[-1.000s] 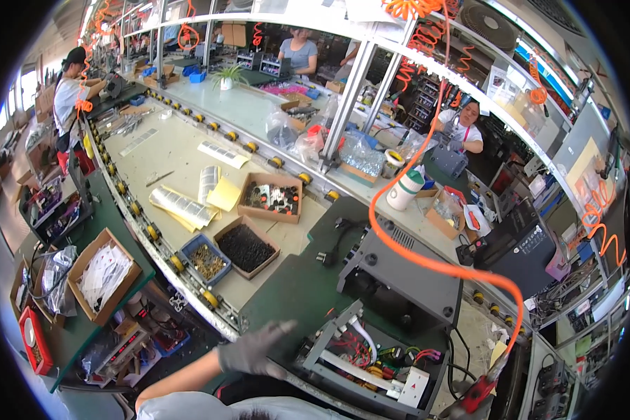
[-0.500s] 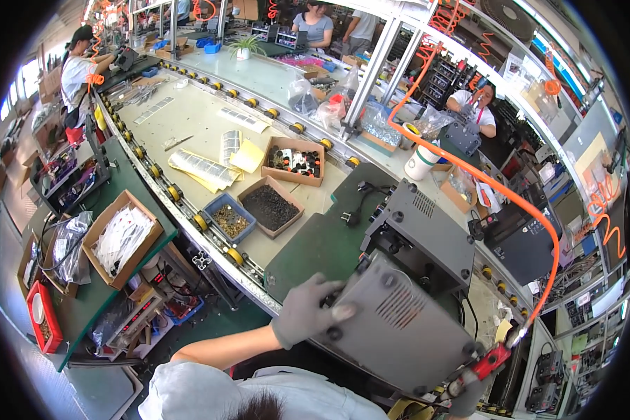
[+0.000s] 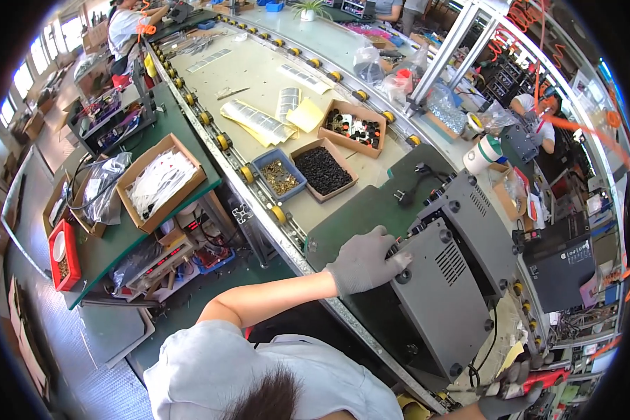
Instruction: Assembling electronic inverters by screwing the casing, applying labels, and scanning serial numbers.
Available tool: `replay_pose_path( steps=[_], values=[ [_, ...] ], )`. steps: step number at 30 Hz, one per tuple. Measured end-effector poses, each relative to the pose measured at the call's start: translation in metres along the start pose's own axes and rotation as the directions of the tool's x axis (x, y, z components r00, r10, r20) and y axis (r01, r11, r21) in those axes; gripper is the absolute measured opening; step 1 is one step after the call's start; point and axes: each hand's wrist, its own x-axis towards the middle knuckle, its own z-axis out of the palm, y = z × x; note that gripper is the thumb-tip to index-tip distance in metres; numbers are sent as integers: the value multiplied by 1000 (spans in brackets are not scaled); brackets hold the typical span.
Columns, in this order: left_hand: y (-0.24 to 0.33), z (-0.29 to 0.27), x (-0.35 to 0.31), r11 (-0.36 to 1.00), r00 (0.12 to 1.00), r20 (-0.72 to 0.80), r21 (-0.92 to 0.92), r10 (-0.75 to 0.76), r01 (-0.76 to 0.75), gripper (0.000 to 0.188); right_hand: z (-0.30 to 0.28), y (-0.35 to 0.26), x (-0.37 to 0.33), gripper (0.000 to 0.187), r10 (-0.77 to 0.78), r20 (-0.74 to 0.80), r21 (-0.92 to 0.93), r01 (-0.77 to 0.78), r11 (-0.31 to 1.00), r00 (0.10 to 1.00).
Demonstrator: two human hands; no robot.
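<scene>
This is a busy workshop, with a pale assembly line (image 3: 248,82) edged by yellow rollers (image 3: 223,141). From where I stand, the left hand (image 3: 364,262), gloved in grey, grasps the corner of a slotted grey metal casing (image 3: 441,290), tilted at the line's near side, just beside a second grey casing (image 3: 476,213). The gloved right hand (image 3: 509,402) is wrapped round a red handheld tool (image 3: 547,378), near the first one's lower end. Beyond lie a green mat (image 3: 357,218), a blue tray (image 3: 290,193) of brass-coloured bits, a cardboard box (image 3: 337,190) of small black parts (image 3: 322,170) and, farther off, yellow-backed sheets (image 3: 255,124).
</scene>
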Motion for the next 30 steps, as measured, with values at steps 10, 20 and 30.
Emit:
replay_pose_path(
  steps=[10, 20, 30],
  values=[
    [-65, -31, 59, 993, 994, 0, 48, -106, 106, 51, -1, 68, -18, 46, 481, -32, 266, -457, 849, 876],
    [-210, -28, 156, 648, 926, -100, 687, -365, 329, 34, 5, 72, -21, 43, 497, -154, 396, -408, 823, 854],
    [-237, -47, 153, 977, 893, -448, 175, -32, 123, 19, 6, 73, -23, 47, 527, -149, 410, -433, 803, 836]
  ],
)
